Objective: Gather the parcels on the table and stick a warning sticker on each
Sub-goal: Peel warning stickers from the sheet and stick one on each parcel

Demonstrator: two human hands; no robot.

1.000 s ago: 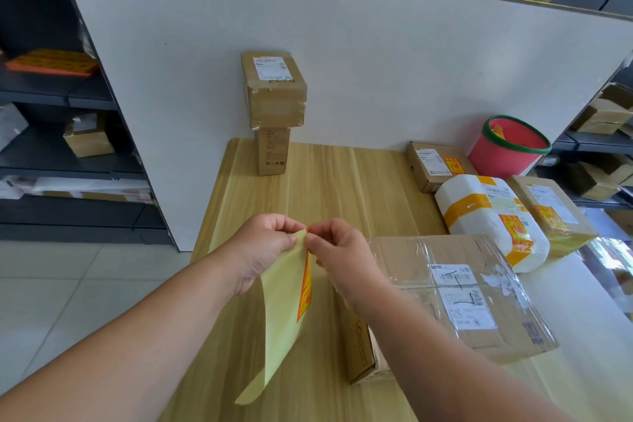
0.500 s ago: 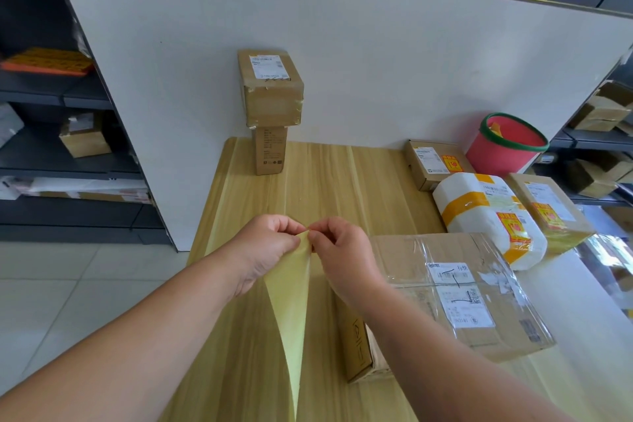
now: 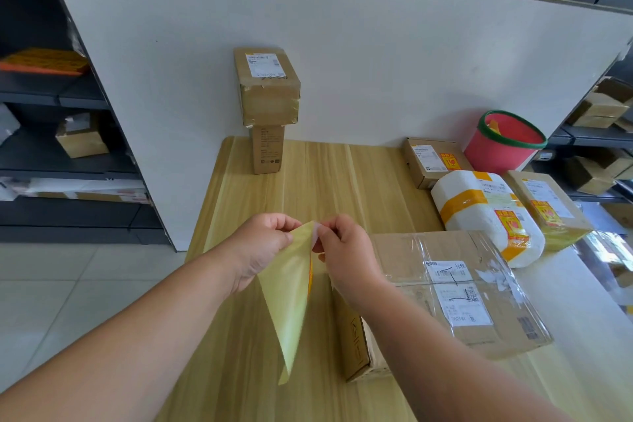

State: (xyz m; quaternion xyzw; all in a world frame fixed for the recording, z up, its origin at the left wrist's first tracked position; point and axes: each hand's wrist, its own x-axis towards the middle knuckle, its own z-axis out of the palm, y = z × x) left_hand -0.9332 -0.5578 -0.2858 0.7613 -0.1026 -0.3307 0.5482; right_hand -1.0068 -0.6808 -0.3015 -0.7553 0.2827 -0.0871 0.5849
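My left hand [image 3: 263, 250] pinches the top of a pale yellow sticker backing sheet [image 3: 287, 301] that hangs down over the wooden table [image 3: 329, 178]. My right hand [image 3: 346, 250] pinches a sticker corner at the sheet's top edge; an orange sticker edge shows along the sheet's right side. A large taped cardboard parcel [image 3: 455, 291] lies just right of my hands. Behind it are a white foam-wrapped parcel [image 3: 486, 212], a brown box [image 3: 548, 205] and a small box [image 3: 431, 161], each with an orange warning sticker. Two stacked boxes [image 3: 269, 103] stand at the back.
A white partition board [image 3: 376, 55] rises behind the table. A pink bucket with a green rim [image 3: 503, 140] stands at the back right. Dark shelves with boxes [image 3: 78, 137] line the left and right sides. Tiled floor lies to the left.
The hanging sheet has twisted: it turned edge-on, then swung back so its yellow face shows. Both hands stay pinched at its top edge, with a pale sticker corner showing at my right fingers.
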